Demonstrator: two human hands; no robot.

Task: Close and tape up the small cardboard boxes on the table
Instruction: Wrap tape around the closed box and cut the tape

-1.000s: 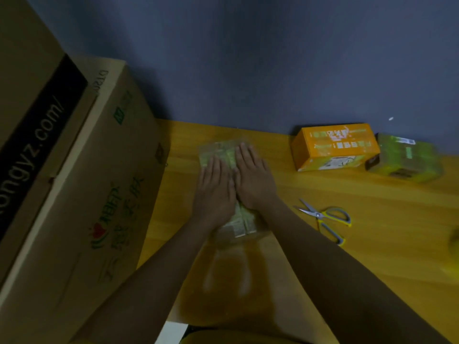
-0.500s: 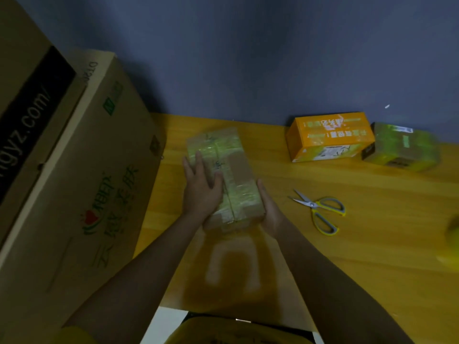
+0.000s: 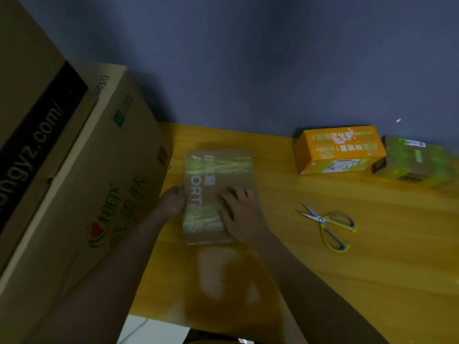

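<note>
A small brown cardboard box [image 3: 213, 184] with white lettering and yellowish tape bands lies on the wooden table [image 3: 347, 269] in front of me. My left hand [image 3: 172, 201] holds its left side, fingers curled around the edge. My right hand [image 3: 239, 211] rests flat on its top near the right edge, fingers spread. An orange box [image 3: 340, 151] and a taped brown box [image 3: 414, 161] stand at the back right.
Yellow-handled scissors [image 3: 327, 224] lie on the table right of my hands. A large cardboard carton [image 3: 82, 175] stands close on the left, touching the table's left side. A blue-grey wall runs behind the table.
The box has been turned over: a lettered face now points up. My hands moved from flat on top, to gripping its sides, to left on the side and right on top.
</note>
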